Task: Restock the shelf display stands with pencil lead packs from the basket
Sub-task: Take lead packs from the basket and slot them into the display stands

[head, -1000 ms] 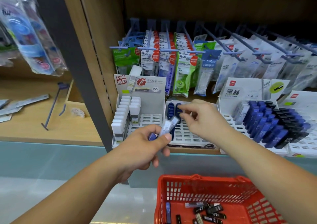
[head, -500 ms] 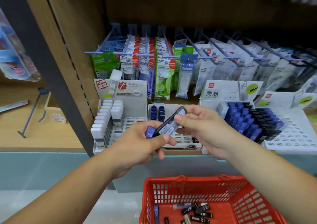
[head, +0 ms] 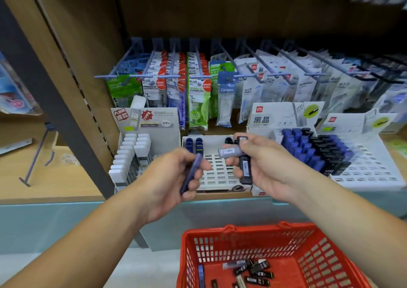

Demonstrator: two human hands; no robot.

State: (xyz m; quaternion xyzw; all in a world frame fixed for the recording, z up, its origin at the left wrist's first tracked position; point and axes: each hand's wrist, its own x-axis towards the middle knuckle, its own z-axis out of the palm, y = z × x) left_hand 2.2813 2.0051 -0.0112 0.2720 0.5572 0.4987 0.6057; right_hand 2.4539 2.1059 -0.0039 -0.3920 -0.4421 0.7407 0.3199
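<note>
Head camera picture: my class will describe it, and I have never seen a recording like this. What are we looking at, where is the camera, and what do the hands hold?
There is no machine here. A person wears one wide-angle camera on the head, looking forward and down, so the two bare arms come in from below. The left hand grips a blue pencil lead pack. The right hand holds a black pack, with a pale pack, blurred, pinched above it.

Behind the hands, white display stands sit on the wooden shelf. The left stand holds white packs. The middle stand is mostly empty slots. Right of it, another holds blue and black packs. Packets hang on hooks behind. Below, a red basket holds more loose packs.
</note>
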